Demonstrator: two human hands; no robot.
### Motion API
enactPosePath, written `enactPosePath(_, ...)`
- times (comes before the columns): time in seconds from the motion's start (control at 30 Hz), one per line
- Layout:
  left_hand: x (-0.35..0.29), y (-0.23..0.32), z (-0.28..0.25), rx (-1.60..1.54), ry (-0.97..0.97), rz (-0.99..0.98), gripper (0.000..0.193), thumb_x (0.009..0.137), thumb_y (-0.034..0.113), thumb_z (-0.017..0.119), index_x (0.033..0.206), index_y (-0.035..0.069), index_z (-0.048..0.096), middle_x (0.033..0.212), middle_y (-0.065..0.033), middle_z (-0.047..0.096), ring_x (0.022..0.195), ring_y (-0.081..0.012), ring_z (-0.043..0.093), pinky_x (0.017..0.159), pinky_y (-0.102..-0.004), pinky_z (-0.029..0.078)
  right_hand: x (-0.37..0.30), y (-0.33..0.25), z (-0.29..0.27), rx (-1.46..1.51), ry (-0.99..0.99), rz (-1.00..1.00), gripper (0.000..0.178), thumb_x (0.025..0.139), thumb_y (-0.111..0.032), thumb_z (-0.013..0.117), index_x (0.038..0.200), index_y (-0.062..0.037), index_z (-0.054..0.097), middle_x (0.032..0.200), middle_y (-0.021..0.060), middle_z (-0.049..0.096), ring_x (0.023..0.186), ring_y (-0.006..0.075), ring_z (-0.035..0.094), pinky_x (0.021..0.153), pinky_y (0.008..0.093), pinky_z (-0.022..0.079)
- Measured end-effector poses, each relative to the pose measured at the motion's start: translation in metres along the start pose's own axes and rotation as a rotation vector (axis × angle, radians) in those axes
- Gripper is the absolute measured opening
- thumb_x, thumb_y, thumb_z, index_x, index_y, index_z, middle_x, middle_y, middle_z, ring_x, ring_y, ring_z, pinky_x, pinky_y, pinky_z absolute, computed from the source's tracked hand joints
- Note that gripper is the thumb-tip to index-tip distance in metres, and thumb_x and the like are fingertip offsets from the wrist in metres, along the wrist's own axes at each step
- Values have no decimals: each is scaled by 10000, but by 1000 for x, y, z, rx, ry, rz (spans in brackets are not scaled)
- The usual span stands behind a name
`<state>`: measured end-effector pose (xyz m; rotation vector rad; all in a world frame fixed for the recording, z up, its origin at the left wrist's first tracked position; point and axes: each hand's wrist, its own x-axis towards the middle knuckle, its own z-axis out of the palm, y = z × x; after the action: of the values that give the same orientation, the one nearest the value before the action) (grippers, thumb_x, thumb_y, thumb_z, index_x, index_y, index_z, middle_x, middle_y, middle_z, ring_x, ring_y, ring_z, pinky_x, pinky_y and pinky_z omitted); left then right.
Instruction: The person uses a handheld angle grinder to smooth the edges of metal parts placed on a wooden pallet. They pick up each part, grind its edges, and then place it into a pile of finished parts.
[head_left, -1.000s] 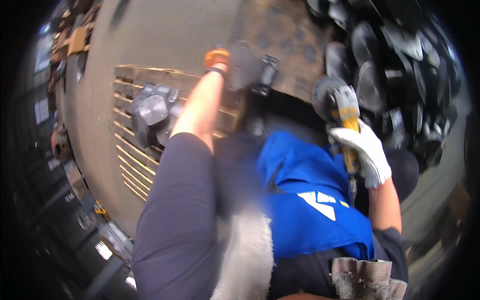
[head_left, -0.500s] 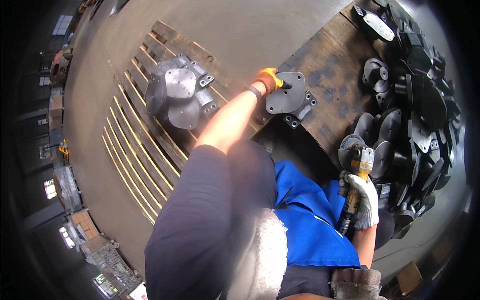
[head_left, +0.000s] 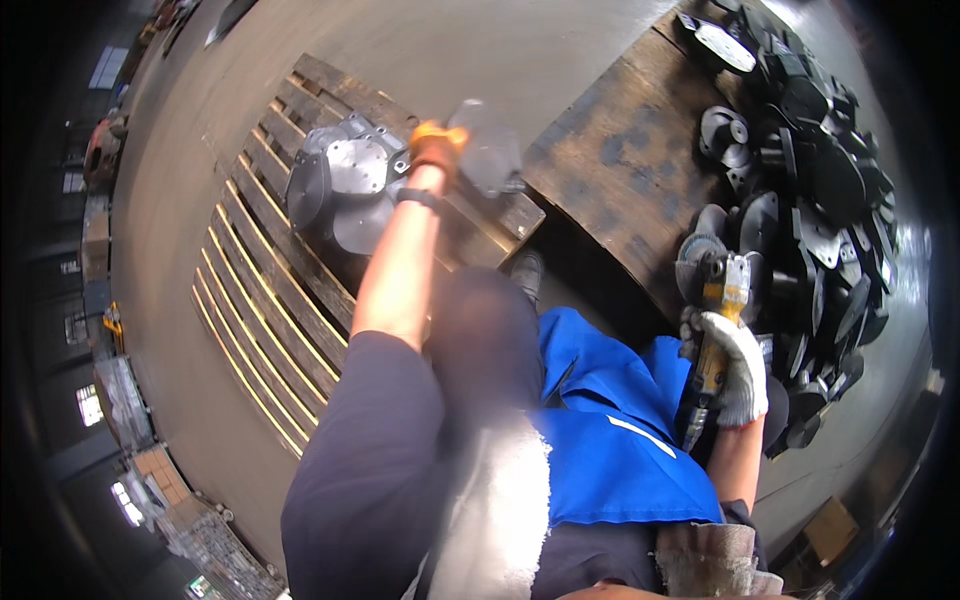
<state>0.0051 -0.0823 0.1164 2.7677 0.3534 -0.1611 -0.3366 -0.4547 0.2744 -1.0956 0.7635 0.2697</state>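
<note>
My left hand (head_left: 438, 148), in an orange glove, is closed on the edge of a dark grey metal plate part (head_left: 490, 150) and holds it above the right side of a slatted wooden pallet. Both are smeared by motion, so the part's mounting block barely shows. Similar metal plate parts (head_left: 357, 168) with bolt-holed blocks lie together on the pallet, just left of this hand. At the right, my right hand (head_left: 738, 368) in a white knit glove is wrapped round a yellow angle grinder (head_left: 733, 290). A round abrasive disc (head_left: 700, 250) sits at the grinder's far end.
The slatted pallet (head_left: 265, 260) lies at the left. A wooden board top (head_left: 610, 150) stands to the right, with a heap of dark metal parts (head_left: 835, 180) along its right side. My shoe (head_left: 527, 275) is between pallet and board. Blue cloth (head_left: 620, 430) covers my lap.
My left hand has lifted the plate part off the board's near left corner and carried it left, over the pallet. My right hand still holds the grinder in nearly the same place.
</note>
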Motion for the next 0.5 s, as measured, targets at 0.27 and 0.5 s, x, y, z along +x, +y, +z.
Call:
enactPosePath(0.27,-35,-63,-67,396,79,-45,491,850,424,656,1232,116,662,1224,-180,670,1117,-368,652,949,-448,515,-30,-52,-10,257,-53,-273,296,930,-172,646,1130,44,615,1035,169,683,850,212,677,715,296,573)
enactPosePath(0.5,-48,-99,0,601,-280,102,586,857,382,595,1382,126,545,1422,-192,537,1318,-339,522,1112,-416,401,-22,-30,-24,588,-280,-261,299,945,-161,646,1134,59,574,1027,173,679,857,249,711,713,349,623)
